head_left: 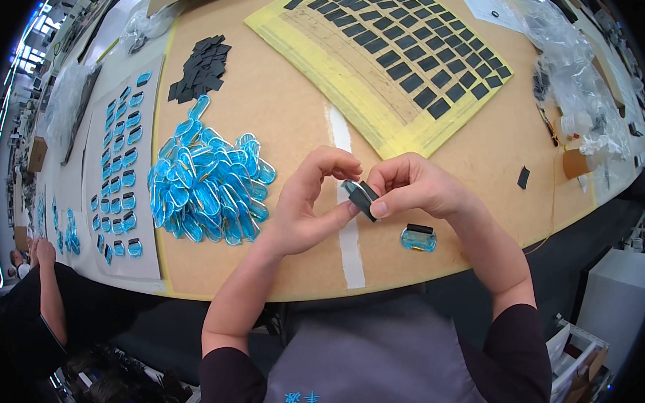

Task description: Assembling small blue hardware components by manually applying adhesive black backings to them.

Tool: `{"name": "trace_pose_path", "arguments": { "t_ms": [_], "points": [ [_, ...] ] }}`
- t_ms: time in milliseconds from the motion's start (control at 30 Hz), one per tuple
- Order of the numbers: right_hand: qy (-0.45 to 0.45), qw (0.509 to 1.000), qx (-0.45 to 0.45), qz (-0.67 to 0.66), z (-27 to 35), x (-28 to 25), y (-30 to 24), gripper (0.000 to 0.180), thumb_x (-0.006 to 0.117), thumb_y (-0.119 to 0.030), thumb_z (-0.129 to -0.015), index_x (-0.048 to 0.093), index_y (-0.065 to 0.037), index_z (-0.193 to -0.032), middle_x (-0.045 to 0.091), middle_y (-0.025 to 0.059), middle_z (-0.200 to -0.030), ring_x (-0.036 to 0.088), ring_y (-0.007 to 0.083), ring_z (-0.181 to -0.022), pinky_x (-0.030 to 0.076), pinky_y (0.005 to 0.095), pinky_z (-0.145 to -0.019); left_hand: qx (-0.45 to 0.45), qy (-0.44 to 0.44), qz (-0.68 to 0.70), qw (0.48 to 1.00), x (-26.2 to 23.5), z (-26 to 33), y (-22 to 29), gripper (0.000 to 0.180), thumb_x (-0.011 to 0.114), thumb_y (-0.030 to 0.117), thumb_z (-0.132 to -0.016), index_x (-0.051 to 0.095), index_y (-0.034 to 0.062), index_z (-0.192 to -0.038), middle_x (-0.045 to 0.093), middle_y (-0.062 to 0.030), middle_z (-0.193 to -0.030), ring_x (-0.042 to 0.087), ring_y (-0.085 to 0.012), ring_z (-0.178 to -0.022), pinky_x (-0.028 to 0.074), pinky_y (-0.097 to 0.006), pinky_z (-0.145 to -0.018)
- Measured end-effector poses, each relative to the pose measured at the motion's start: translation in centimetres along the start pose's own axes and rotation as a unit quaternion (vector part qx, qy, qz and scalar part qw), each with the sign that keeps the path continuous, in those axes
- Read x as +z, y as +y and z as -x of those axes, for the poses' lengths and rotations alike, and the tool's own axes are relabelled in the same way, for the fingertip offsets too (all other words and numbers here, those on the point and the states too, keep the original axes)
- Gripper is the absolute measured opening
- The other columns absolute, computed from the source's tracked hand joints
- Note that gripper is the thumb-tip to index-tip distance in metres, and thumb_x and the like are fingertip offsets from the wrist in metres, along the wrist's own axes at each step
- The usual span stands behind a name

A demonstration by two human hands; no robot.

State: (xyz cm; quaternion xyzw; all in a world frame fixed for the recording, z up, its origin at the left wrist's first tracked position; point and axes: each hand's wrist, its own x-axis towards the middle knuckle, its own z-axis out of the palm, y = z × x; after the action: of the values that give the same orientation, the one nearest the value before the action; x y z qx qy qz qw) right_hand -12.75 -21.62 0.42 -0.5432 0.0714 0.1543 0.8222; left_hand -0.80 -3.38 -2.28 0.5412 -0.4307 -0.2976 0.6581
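Over the near middle of the table, both hands pinch one small piece (361, 198), with a dark rectangular patch lying along it. My left hand (309, 201) grips one end between thumb and fingers; my right hand (416, 190) presses the patch at the other end. Their fingers hide most of the piece. Close below my right hand lies a blue translucent oval piece (418, 240) with a black strip along its upper edge. To the left of my left hand is a heap of similar blue oval pieces (214, 181) with pale rims.
A yellow-edged sheet (398, 143) bearing rows of black patches lies at the far side. Loose black patches (202, 67) are piled far left. A grey board (141, 254) carries rows of blue pieces. Clear plastic wrap (577, 76) lies far right. Another person's arm (52, 289) shows at left.
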Motion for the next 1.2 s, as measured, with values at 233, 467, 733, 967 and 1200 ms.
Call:
{"name": "trace_pose_path", "arguments": {
  "t_ms": [233,467,733,967,1200],
  "points": [
    [-0.021,0.998,0.054,0.039,0.8,-0.1,-0.5,0.010,0.073,-0.011,-0.076,0.066,-0.003,-0.079,0.062,-0.0024,-0.072,0.052,0.0037,-0.070,0.039,0.0203,-0.065,0.095,-0.171,-0.167,0.966,-0.7,-0.8,2.4,0.029,0.074,-0.005,-0.070,0.067,0.0041,-0.096,0.061,-0.0105,-0.096,0.062,-0.0223,-0.086,0.050,-0.031,-0.072],
    [-0.016,0.994,0.057,0.096,1.5,-0.2,-1.0,0.014,0.072,-0.014,-0.075,0.064,-0.003,-0.075,0.057,-0.0039,-0.067,0.048,0.0028,-0.062,0.036,0.0207,-0.056,0.115,-0.117,-0.177,0.971,0.2,-0.6,2.2,0.028,0.084,0.004,-0.063,0.070,0.0069,-0.088,0.066,-0.0105,-0.093,0.065,-0.0193,-0.080,0.052,-0.028,-0.065],
    [-0.023,0.989,0.075,0.124,1.8,-0.3,-0.9,0.016,0.073,-0.016,-0.073,0.064,-0.002,-0.074,0.057,-0.0032,-0.067,0.049,0.0035,-0.061,0.036,0.0216,-0.053,0.151,-0.140,-0.209,0.956,0.7,-0.6,2.1,0.023,0.082,0.005,-0.067,0.071,0.0028,-0.088,0.067,-0.0107,-0.092,0.066,-0.0213,-0.076,0.053,-0.029,-0.062],
    [-0.037,0.993,0.050,0.103,1.7,-0.3,-0.9,0.014,0.075,-0.009,-0.076,0.063,-0.003,-0.079,0.059,-0.0037,-0.068,0.051,0.0019,-0.061,0.039,0.0194,-0.054,0.202,-0.121,-0.212,0.948,1.1,-0.5,2.1,0.026,0.083,0.003,-0.065,0.070,0.0022,-0.087,0.067,-0.0121,-0.091,0.065,-0.0229,-0.076,0.053,-0.029,-0.063],
    [0.029,0.977,-0.188,0.094,1.1,0.7,-0.4,0.024,0.075,-0.017,-0.078,0.063,-0.005,-0.095,0.061,-0.0032,-0.084,0.054,0.0038,-0.078,0.040,0.0192,-0.063,0.198,0.079,-0.078,0.974,1.1,0.3,1.3,0.024,0.078,-0.006,-0.072,0.063,0.0018,-0.089,0.063,-0.0126,-0.091,0.066,-0.0214,-0.080,0.053,-0.029,-0.066]
  ]
}}
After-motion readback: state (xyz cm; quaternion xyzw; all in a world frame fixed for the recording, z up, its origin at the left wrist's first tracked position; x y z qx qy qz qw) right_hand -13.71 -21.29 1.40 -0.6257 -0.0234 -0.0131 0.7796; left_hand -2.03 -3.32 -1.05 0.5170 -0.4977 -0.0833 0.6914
